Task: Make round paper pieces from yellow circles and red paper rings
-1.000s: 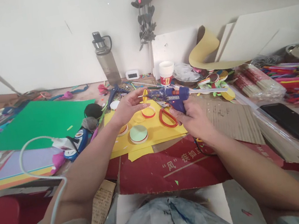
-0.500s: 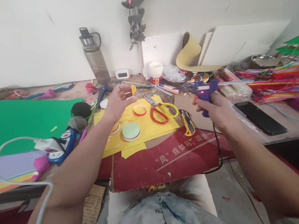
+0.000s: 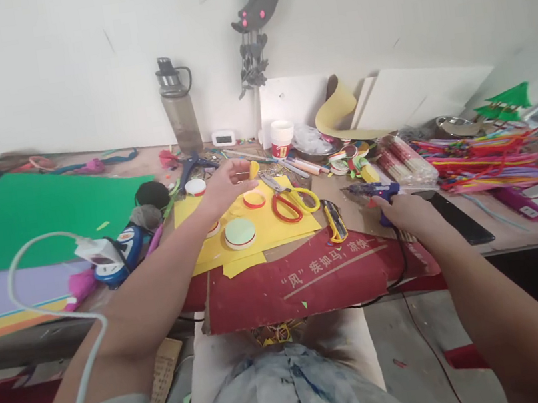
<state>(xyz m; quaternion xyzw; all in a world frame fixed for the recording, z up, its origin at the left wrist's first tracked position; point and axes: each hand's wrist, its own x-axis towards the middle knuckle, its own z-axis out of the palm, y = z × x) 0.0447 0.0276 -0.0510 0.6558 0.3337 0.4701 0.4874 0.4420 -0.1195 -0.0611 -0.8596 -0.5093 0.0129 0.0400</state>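
My left hand (image 3: 227, 186) is raised over the yellow sheet (image 3: 207, 258), pinching a small curved yellow paper piece (image 3: 254, 168) between thumb and fingers. My right hand (image 3: 408, 213) is wrapped round the handle of a blue hot glue gun (image 3: 383, 191), low over the cardboard at the right, its nozzle pointing left. Below my left hand, a red-rimmed ring (image 3: 254, 199) and a round piece with a pale green top (image 3: 240, 233) lie on the yellow sheet. Scissors (image 3: 287, 204) with red and yellow handles rest beside them, partly open.
A yellow utility knife (image 3: 335, 222) lies on red printed cardboard (image 3: 296, 285). At the right are a black phone (image 3: 461, 216) and bundled pipe cleaners (image 3: 485, 159). Behind stand a paper cup (image 3: 282, 137) and bottle (image 3: 181, 117). A white cable (image 3: 14, 273) crosses my left arm.
My right hand has lowered the glue gun toward the cardboard and slightly right. The left hand still pinches the yellow piece, now slightly farther right in view. The camera view has shifted a little.
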